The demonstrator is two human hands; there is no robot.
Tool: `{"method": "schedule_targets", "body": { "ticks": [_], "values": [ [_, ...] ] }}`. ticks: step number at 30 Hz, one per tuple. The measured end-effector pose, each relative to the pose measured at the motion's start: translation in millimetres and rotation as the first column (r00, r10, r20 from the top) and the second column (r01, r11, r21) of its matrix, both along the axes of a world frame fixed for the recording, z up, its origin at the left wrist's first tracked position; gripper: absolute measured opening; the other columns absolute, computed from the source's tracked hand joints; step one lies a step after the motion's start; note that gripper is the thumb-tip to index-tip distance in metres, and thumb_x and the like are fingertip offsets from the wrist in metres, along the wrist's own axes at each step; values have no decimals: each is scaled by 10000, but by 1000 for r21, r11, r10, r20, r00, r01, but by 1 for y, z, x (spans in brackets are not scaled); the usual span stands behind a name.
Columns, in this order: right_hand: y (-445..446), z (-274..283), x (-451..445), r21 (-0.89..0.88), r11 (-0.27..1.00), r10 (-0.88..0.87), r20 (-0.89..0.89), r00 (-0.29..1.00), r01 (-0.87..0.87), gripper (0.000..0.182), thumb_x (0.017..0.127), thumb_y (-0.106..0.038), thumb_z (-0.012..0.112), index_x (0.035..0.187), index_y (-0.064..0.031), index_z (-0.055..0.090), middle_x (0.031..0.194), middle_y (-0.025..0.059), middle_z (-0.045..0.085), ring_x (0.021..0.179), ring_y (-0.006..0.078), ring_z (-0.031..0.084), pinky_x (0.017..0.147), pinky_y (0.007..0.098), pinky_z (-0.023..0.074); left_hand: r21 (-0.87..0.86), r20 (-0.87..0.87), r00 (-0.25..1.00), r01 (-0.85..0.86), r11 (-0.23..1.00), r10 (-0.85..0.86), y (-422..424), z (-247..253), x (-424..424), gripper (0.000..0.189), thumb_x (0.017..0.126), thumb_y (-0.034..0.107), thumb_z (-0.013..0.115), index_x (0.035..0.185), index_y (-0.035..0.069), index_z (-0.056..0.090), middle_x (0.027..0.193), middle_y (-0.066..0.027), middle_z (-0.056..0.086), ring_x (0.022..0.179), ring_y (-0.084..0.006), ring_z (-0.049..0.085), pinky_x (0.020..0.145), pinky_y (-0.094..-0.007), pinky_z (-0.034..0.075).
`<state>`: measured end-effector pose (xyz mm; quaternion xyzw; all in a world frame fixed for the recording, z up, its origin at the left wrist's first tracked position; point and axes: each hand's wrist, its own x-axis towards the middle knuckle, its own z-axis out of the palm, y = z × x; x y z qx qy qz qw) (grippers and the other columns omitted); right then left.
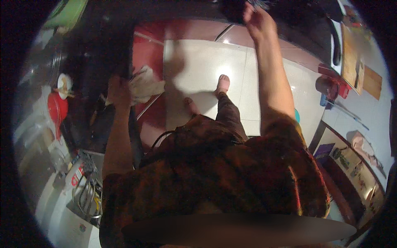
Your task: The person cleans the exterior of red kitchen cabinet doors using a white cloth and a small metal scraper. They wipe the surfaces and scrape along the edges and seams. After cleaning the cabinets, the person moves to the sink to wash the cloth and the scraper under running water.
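Observation:
Shaded and blurred, my left hand (119,90) grips a crumpled beige cloth (145,85) at the edge of a dark counter on the left. The cloth hangs out over the red cabinet front. My right arm reaches far forward to the top of the view. There my right hand (260,21) is beside a small shiny thing (258,4), too cut off and dark to name. Whether the fingers hold it cannot be told. Left of my left hand lie a red strainer or ladle-like utensil (58,107) and a small white bowl (65,85).
A green container (66,14) stands at the upper left. A rack with metal utensils (88,198) is at the lower left. On the right, wooden boards (350,59) and a red object (343,90) rest on a pale surface. Below, my feet stand on light floor tiles (201,59).

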<state>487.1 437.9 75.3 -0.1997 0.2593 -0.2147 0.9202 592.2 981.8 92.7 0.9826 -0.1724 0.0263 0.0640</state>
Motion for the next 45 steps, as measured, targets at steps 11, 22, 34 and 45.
{"method": "schedule_targets", "body": {
  "ticks": [11,22,34,45],
  "values": [
    [-176,-1,-305,-880,389,-737,-476,480,-274,340,743,-133,772,970,78,631,894,193,710,787,299,734,726,401,604,-65,103,983,161,985,-154,13,-13,15,237,901,206,600,1038,14,630,1062,-196,645,990,-404,605,854,-500,505],
    [-153,-34,-228,-842,348,-779,-504,373,-412,364,735,-221,820,875,88,686,776,155,742,707,251,730,681,360,589,-38,193,977,104,994,-95,-7,-2,7,221,874,235,586,947,41,663,976,-197,659,913,-409,623,821,-503,520],
    [-42,-115,-104,-914,180,-688,-381,617,-364,152,852,-66,710,899,72,667,814,151,735,690,242,720,643,373,623,-195,231,967,155,969,-109,-20,2,10,155,835,243,640,823,95,596,862,-145,626,811,-375,632,696,-495,536],
    [216,62,69,-918,189,-128,-376,918,-350,84,914,-55,626,920,20,663,803,151,724,740,236,740,698,321,600,-210,247,929,330,920,-277,14,-28,19,150,811,186,656,753,117,536,770,-116,577,698,-374,619,563,-486,501]
  ]
}}
